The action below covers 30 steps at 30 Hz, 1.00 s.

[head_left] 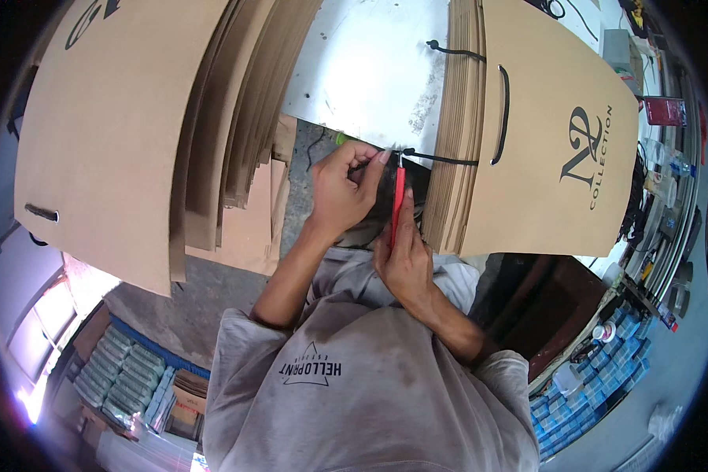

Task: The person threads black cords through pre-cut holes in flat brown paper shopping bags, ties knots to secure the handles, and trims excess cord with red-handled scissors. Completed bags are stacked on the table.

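Red-handled tool [398,204] meets a knotted black cord [448,160]

The person's right hand [407,267] is closed around the red-handled tool, forefinger laid along the handle. The tool stands nearly upright in this grip, its thin metal tip pointing away from the body, at or just beside the knot at the cord's end; actual contact cannot be told. The left hand [342,185] is just left of the tool, thumb and forefinger brought together close to that knot. Whether they pinch the cord's tip cannot be told.

From the knot, the cord runs rightward to a stack of brown paper bags [558,197], just right of the grip. A second knotted cord [456,52] sticks out of the same stack, beyond the grip, and a black handle [505,114] loops against the front bag's face. Directly beyond both hands lies a white tabletop [362,71]. Left of the left hand, another stack of brown bags [126,134] leans in layers. Nearer the body than the grip is the person's grey shirt [370,417].
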Available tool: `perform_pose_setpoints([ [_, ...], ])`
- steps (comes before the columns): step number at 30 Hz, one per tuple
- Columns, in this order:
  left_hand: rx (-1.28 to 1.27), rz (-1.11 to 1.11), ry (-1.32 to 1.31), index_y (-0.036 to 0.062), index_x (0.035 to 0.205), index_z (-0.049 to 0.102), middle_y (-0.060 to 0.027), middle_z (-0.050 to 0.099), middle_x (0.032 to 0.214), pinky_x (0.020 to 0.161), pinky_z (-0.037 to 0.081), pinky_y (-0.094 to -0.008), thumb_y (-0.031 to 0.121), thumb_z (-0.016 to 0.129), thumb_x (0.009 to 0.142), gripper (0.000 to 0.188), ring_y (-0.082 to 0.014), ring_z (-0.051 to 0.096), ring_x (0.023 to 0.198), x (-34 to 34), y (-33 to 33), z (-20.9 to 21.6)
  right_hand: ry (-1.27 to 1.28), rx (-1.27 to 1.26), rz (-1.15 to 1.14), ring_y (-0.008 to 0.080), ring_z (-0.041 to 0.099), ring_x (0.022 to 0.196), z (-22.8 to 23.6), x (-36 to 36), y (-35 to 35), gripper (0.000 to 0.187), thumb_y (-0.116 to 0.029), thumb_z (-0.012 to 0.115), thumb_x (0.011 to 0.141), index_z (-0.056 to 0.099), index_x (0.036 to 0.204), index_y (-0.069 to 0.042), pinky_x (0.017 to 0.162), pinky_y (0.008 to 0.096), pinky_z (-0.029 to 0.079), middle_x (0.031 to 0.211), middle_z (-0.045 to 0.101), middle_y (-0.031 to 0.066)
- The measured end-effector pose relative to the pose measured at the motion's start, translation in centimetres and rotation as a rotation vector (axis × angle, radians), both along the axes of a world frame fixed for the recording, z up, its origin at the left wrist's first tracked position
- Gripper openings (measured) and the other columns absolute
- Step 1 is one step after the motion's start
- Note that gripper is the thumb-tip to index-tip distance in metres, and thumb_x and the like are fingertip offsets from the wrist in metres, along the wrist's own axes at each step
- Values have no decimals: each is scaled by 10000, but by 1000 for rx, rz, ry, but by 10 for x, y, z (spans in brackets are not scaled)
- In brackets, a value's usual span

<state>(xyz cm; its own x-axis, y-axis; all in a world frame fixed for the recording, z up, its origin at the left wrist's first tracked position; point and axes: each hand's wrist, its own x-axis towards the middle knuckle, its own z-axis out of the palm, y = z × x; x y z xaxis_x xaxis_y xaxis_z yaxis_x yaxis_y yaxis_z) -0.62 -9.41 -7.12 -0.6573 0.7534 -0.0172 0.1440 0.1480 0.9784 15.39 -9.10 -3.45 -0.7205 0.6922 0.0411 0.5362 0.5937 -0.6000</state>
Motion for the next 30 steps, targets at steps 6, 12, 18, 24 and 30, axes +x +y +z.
perform_pose_setpoints([
  [6, -14, -18, 12, 15, 853, 658, -46, 623, 646, 484, 401, -241, 71, 758, 910, 129, -59, 515, 531, -6, 4, 1, -59, -49, -12, 450, 732, 852, 2, -1, 1, 713, 24, 627, 875, 281, 1471, 208, 641, 454, 611, 1286, 553, 441],
  [12, 24, -11, 223, 19, 868, 637, -85, 632, 692, 512, 467, -290, 65, 740, 913, 121, -157, 603, 554, -5, 10, 1, -30, -39, -4, 442, 724, 748, -6, 0, 5, 723, 35, 608, 881, 255, 1488, 208, 601, 451, 600, 1096, 625, 424],
  [18, 98, -37, 391, 15, 899, 608, -119, 647, 776, 564, 515, -345, 36, 707, 918, 102, -272, 655, 638, -4, 13, -7, -56, -67, -20, 418, 709, 706, -5, 3, 5, 742, 11, 610, 887, 245, 1508, 190, 596, 452, 594, 945, 663, 355],
  [24, 76, -61, 387, 16, 928, 587, -130, 649, 812, 591, 520, -358, 11, 697, 912, 111, -288, 657, 670, -5, 11, -6, -52, -29, -19, 366, 697, 702, -5, 4, 3, 785, -42, 631, 876, 245, 1528, 164, 610, 437, 599, 928, 664, 280],
  [30, 100, -63, 387, 18, 929, 571, -130, 638, 809, 590, 513, -354, -1, 701, 904, 134, -283, 640, 655, -6, 11, -6, 0, -12, -17, 336, 673, 690, -2, 1, 8, 815, -18, 639, 851, 236, 1536, 162, 633, 425, 596, 859, 636, 233],
])
